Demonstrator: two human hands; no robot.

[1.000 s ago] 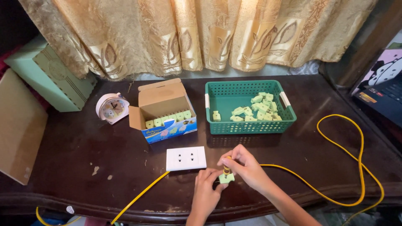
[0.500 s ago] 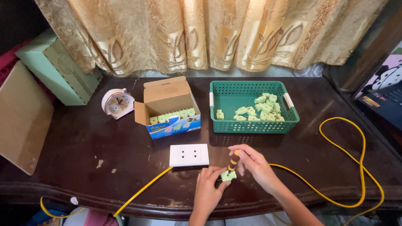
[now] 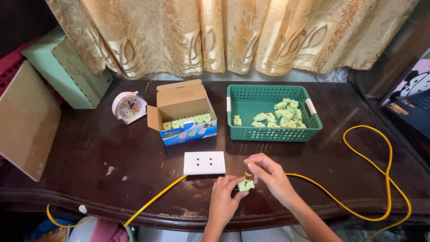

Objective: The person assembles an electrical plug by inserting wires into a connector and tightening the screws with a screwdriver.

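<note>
1. The place looks like a room in a home used for small handwork, not a shop or lab.
2. Gold patterned curtains (image 3: 215, 36) hang behind a dark, worn wooden table (image 3: 89, 152).
3. A small alarm clock (image 3: 129, 107) stands on the table near a green wooden box (image 3: 67, 76).
4. A cardboard box (image 3: 183, 112) and a green basket (image 3: 273, 132) hold small green plugs (image 3: 282, 114).
5. A white socket (image 3: 204, 162) on a yellow cord (image 3: 380, 179) lies on the table.

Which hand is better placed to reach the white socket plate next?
Left, probably. The left hand sits just below the white socket plate, while the right hand lies further off, pinching the yellow cable end at the green plug.
</note>
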